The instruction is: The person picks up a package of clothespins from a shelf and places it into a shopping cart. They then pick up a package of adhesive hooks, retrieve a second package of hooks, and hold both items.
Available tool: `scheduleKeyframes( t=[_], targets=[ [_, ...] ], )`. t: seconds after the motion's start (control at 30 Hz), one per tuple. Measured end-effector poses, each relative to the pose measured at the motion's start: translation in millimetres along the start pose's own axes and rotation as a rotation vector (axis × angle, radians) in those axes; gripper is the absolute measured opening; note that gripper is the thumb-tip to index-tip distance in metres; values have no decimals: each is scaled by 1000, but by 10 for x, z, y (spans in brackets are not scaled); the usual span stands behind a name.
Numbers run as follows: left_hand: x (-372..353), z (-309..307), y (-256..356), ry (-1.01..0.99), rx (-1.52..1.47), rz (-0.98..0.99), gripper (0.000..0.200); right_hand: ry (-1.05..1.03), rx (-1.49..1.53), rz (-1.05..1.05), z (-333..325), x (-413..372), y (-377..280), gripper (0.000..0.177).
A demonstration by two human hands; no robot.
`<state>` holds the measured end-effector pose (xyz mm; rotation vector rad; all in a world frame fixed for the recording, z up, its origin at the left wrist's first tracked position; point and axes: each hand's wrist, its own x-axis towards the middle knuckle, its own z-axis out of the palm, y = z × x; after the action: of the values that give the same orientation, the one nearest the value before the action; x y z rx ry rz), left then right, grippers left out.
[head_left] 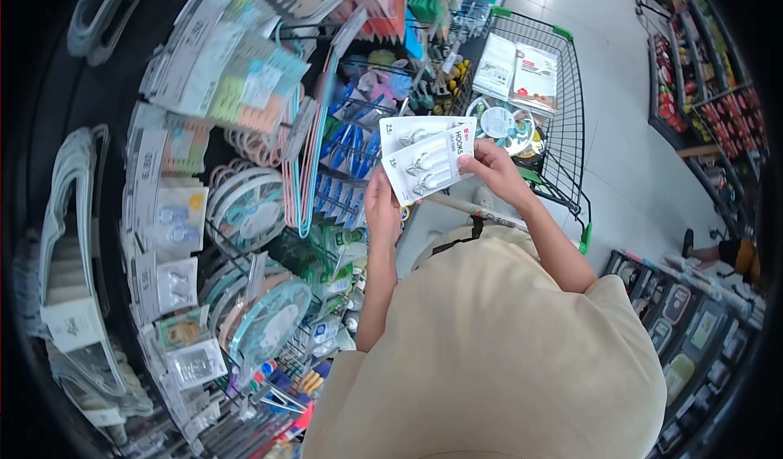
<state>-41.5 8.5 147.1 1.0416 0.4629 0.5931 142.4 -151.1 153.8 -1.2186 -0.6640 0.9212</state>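
Observation:
Two white blister packs overlap in front of me. The front hook pack is tilted, with "HOOKS" printed along its edge and clear hooks under plastic. Behind it the second hook pack shows its upper part. My left hand is closed on the lower left edge of the packs. At their right edge my right hand pinches them, thumb on the front. Both packs are held up over the aisle, between the shelf display and the shopping cart.
A black wire shopping cart with green corners holds flat white packages and a round hanger. To my left hang pastel hangers and round drying racks. Shelves of goods stand at right, near another person's leg.

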Motion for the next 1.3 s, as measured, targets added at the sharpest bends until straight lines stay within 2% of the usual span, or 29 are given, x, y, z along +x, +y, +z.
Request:
scheduleKeyframes(
  t=[0.07, 0.13, 0.17, 0.27, 0.47, 0.53, 0.57, 0.67, 0.73, 0.77, 0.83, 0.87, 0.93, 0.97, 1.03, 1.13, 1.3],
  targets=[
    [-131, -13, 51, 99, -86, -3, 41, -65, 28, 59, 74, 11, -1, 27],
    [-243, -187, -46, 169, 50, 20, 32, -124, 10, 86, 168, 24, -30, 28],
    [-297, -279, -88, 201, 68, -39, 30, -158, -19, 99, 208, 32, -23, 28],
    [-478, -357, -60, 255, 139, -54, 29, -226, -91, 143, 334, 38, -19, 31],
    [-818, -229, 236, 499, -116, 30, 32, -240, -2, 244, 455, -16, -26, 34],
    [-907, -199, 383, 464, -163, 129, 33, -166, 27, 180, 431, -23, 27, 32],
    [-1029, -401, 394, 290, -183, 170, 32, -125, 149, 216, 435, -56, 13, 30],
    [-1144, -343, 451, 379, -190, 217, 34, -34, 315, 214, 466, -97, 4, 28],
    [-1201, -351, 450, 384, -242, 265, 40, -29, 305, 166, 431, -101, 18, 28],
    [-1237, -358, 445, 423, -236, 253, 41, 36, 317, 195, 484, -139, -43, 26],
    [-1319, -391, 334, 456, -295, 175, 46, 27, 299, 195, 405, -221, -1, 25],
    [-1385, -429, 283, 492, -309, 236, 46, 15, 282, 194, 407, -172, 4, 24],
    [-1493, -461, 228, 410, -171, 144, 50, -3, 235, 189, 425, -203, -17, 23],
    [-1528, -431, 276, 447, -187, 202, 50, -20, 215, 165, 387, -200, 58, 22],
    [-1588, -332, 428, 351, -266, 234, 54, -82, 174, 125, 318, -176, 115, 21],
    [-1652, -341, 529, 367, -432, 370, 55, -51, 179, 113, 471, -182, 29, 18],
    [-1810, -372, 925, 495, -498, 681, 46, -128, 205, 127, 829, -174, -215, 19]
  ],
)
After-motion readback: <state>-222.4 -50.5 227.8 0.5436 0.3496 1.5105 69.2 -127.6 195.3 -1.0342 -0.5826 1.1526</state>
